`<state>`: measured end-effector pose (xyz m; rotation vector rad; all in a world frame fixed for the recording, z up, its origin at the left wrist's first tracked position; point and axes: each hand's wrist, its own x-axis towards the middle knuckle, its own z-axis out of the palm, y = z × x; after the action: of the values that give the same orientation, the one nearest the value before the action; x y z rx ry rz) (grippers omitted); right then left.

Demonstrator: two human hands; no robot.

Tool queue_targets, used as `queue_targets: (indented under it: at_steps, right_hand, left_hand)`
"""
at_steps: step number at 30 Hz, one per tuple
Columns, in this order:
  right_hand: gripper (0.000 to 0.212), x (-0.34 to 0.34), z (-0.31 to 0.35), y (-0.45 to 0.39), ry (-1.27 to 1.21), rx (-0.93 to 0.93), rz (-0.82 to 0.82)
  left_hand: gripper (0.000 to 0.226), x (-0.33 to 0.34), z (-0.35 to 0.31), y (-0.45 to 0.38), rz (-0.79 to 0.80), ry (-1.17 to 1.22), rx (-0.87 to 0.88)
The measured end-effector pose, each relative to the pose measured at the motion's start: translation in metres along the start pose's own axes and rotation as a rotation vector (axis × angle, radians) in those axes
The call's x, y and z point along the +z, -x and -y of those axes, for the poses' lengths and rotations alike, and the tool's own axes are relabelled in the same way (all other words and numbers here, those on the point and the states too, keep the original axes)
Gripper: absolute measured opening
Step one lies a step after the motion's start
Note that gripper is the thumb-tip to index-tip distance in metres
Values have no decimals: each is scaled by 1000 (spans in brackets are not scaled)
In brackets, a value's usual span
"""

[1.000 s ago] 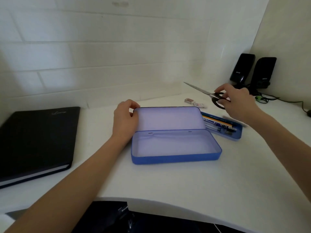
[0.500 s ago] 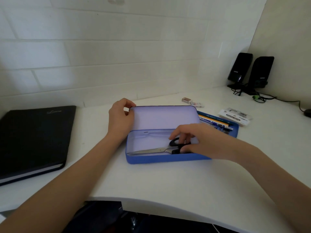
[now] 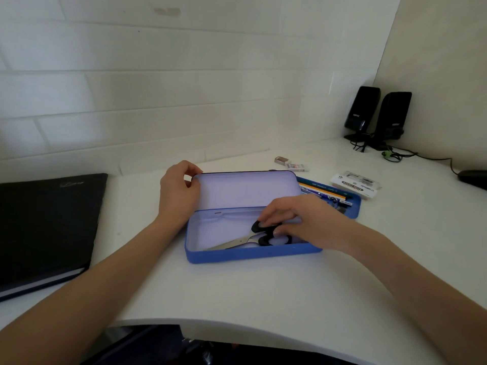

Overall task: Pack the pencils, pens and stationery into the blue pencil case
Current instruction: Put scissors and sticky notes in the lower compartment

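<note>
Notebook (image 3: 44, 230) first, black and shut, lying well off to the outer side of my left hand (image 3: 179, 193); it has no part in the packing, so I leave it where it is. That hand stands upright on the desk (image 3: 237, 291), wrist low, forearm running back toward me, with fingers (image 3: 191, 167) curled over the top left corner of the lid (image 3: 245, 189) and thumb behind it, pinching the edge. I hold it so because the lid stands raised on its hinge and, I judge, would drop shut or let the case slide while I load it.

Just right of those fingers is the blue pencil case (image 3: 250, 255), its tray open toward me. Inside lie the scissors (image 3: 253, 238), blades pointing left toward the near wall, black handles to the right. My right hand (image 3: 305, 222) reaches in palm down from the right, wrist arched over the tray's right end, fingertips (image 3: 263, 223) bunched and pressing on the handle loops. Whether I am gripping them or only nudging them flat, I cannot tell.

Beyond my right knuckles a blue tray (image 3: 353, 206) holds pencils (image 3: 324, 191) and pens, not yet packed. Farther back sit two small eraser-like pieces (image 3: 291, 164), and to the right a sticky note pack (image 3: 354, 185), all clear of my fingers. Two black speakers (image 3: 376, 114) stand in the far corner.
</note>
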<state>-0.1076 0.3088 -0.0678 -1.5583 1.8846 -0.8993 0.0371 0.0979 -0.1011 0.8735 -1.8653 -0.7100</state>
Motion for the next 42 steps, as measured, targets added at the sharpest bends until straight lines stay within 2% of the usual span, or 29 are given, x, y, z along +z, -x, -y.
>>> queue_targets:
  at_steps: [3, 4, 6, 8, 9, 11, 13, 15, 24, 37, 42]
  right_hand:
    - [26, -5, 0, -3, -107, -49, -30]
    - [23, -13, -2, -4, -142, -88, -122]
    - [17, -37, -11, -7, -124, -117, -438]
    - [19, -65, -36, -7, 69, -37, -743]
    - [22, -76, -55, -6, 200, 42, -815]
    - [31, -90, -96, -3, 403, 244, -775]
    - [37, -94, -124, -3, 470, 414, -631]
    - [41, -95, -134, -6, 493, 506, -526]
    - [41, -107, -132, 2, 544, 561, -558]
    - [41, -100, -133, 0, 535, 542, -575]
    - [49, -102, -132, 2, 517, 581, -546]
  left_hand:
    - [19, 1, 0, -1, 8, 22, -15]
    - [19, 1, 0, -2, 9, 31, -20]
    - [19, 1, 0, -2, 9, 48, -32]
    - [19, 2, -2, -3, 10, 61, -47]
    - [18, 2, -2, -4, 11, 64, -57]
    - [18, 3, -4, -6, 13, 65, -69]
    - [18, 3, -5, -6, 7, 66, -75]
    - [17, 2, -5, -6, -1, 72, -77]
    - [19, 4, -3, -6, 1, 75, -90]
    - [21, 3, -5, -7, 10, 62, -76]
    - [21, 4, -5, -7, 10, 47, -70]
